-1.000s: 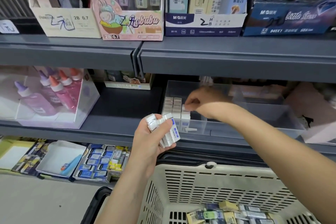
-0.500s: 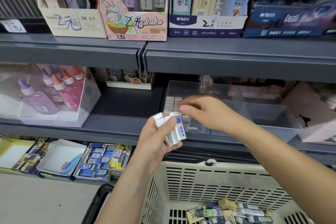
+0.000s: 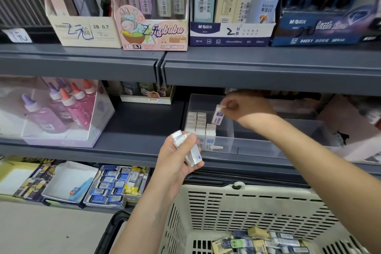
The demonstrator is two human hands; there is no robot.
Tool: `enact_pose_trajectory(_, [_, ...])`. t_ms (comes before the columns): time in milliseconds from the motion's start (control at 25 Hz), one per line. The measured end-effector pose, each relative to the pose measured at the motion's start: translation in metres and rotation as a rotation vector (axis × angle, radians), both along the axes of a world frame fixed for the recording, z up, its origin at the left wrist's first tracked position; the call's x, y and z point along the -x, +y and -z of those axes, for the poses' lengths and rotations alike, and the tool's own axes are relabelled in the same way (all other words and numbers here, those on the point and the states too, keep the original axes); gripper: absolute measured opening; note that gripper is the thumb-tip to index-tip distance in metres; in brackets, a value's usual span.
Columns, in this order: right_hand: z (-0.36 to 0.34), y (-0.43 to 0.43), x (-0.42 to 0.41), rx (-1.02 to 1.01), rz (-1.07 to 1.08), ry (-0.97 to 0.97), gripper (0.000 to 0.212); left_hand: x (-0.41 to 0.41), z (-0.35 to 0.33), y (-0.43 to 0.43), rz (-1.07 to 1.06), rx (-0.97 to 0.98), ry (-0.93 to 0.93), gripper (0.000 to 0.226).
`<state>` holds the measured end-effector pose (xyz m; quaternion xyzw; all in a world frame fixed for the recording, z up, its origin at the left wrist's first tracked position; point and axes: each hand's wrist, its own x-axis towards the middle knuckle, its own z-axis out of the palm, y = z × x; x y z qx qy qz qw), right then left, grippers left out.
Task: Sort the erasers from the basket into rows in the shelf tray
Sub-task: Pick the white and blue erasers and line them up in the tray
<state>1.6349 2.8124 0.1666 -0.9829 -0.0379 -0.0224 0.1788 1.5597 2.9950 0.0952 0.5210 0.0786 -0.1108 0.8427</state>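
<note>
A clear plastic shelf tray (image 3: 257, 146) sits on the middle shelf. Rows of white erasers (image 3: 199, 122) stand upright in its left end. My right hand (image 3: 245, 107) reaches under the upper shelf and pinches one white-and-blue eraser (image 3: 218, 115) by its top, hanging it above the tray beside the rows. In front of the shelf my left hand (image 3: 177, 161) grips a small stack of wrapped erasers (image 3: 188, 147). Below, the cream slotted basket (image 3: 247, 208) holds several mixed erasers (image 3: 259, 241) at its bottom.
A box of pink and purple glue bottles (image 3: 59, 111) stands left on the same shelf. Boxes of pencil leads (image 3: 152, 33) line the upper shelf, whose grey edge (image 3: 268, 70) hangs just above my right hand. Trays of erasers (image 3: 115, 185) lie on the bottom shelf.
My right hand took one eraser from the stack in my left hand and carried it up and right over the tray. The left hand stayed put with a thinner stack.
</note>
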Motion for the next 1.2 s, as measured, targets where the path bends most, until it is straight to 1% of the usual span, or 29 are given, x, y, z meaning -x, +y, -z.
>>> enact_pose_trajectory(40, [0.004, 0.004, 0.000, 0.019, -0.023, -0.004, 0.004, 0.000, 0.000, 0.000, 0.001, -0.002, 0.002, 0.036])
enact_pose_trajectory(160, [0.018, 0.012, -0.002, -0.089, -0.077, 0.082, 0.005, 0.000, 0.000, 0.000, 0.011, 0.001, 0.004, 0.037])
enact_pose_trajectory(320, [0.027, 0.014, -0.006, -0.031, -0.126, 0.135, 0.018, -0.001, 0.000, -0.001, 0.012, 0.014, 0.006, 0.034])
enact_pose_trajectory(360, [0.026, 0.013, -0.005, -0.025, -0.140, 0.138, 0.021, -0.001, 0.000, -0.001, 0.010, 0.028, 0.018, 0.030])
enact_pose_trajectory(440, [0.023, 0.012, -0.003, 0.004, -0.150, 0.130, 0.025, -0.003, 0.000, -0.002, 0.009, 0.090, 0.045, 0.013])
enact_pose_trajectory(480, [0.022, 0.011, 0.000, 0.019, -0.140, 0.101, 0.025, -0.003, -0.001, -0.003, 0.013, 0.116, 0.052, 0.012])
enact_pose_trajectory(520, [0.020, 0.010, 0.004, 0.010, -0.123, 0.052, 0.024, -0.003, -0.001, -0.003, 0.025, 0.127, 0.054, 0.015])
enact_pose_trajectory(600, [0.017, 0.011, 0.017, -0.143, -0.125, -0.024, 0.018, -0.003, 0.000, -0.002, 0.063, 0.106, 0.035, 0.017])
enact_pose_trajectory(680, [0.012, 0.014, 0.031, -0.331, -0.201, 0.012, 0.014, -0.002, 0.000, -0.003, 0.117, 0.085, 0.000, 0.018])
enact_pose_trajectory(720, [0.011, 0.015, 0.037, -0.384, -0.235, 0.056, 0.013, -0.002, 0.000, -0.003, 0.139, 0.080, -0.018, 0.021])
enact_pose_trajectory(840, [0.007, 0.018, 0.047, -0.414, -0.240, 0.108, 0.009, 0.000, -0.001, -0.004, 0.164, 0.044, -0.069, 0.036])
enact_pose_trajectory(920, [0.005, 0.019, 0.049, -0.379, -0.188, 0.113, 0.017, 0.002, -0.001, -0.005, 0.175, -0.030, -0.108, 0.038])
enact_pose_trajectory(1000, [0.005, 0.019, 0.048, -0.356, -0.150, 0.154, 0.020, 0.004, -0.003, -0.008, 0.185, -0.099, -0.130, 0.034])
enact_pose_trajectory(1040, [0.004, 0.017, 0.048, -0.395, -0.140, 0.185, 0.015, 0.005, -0.005, -0.010, 0.178, -0.104, -0.126, 0.032])
enact_pose_trajectory(1080, [0.003, 0.014, 0.048, -0.455, -0.133, 0.217, 0.006, 0.005, -0.005, -0.011, 0.163, -0.095, -0.113, 0.029])
enact_pose_trajectory(1120, [0.000, 0.010, 0.046, -0.535, -0.128, 0.236, 0.005, 0.004, -0.007, -0.011, 0.138, -0.079, -0.088, 0.024])
enact_pose_trajectory(1200, [-0.008, 0.000, 0.039, -0.701, -0.041, 0.227, 0.009, 0.002, -0.009, -0.011, 0.071, -0.028, -0.028, 0.008])
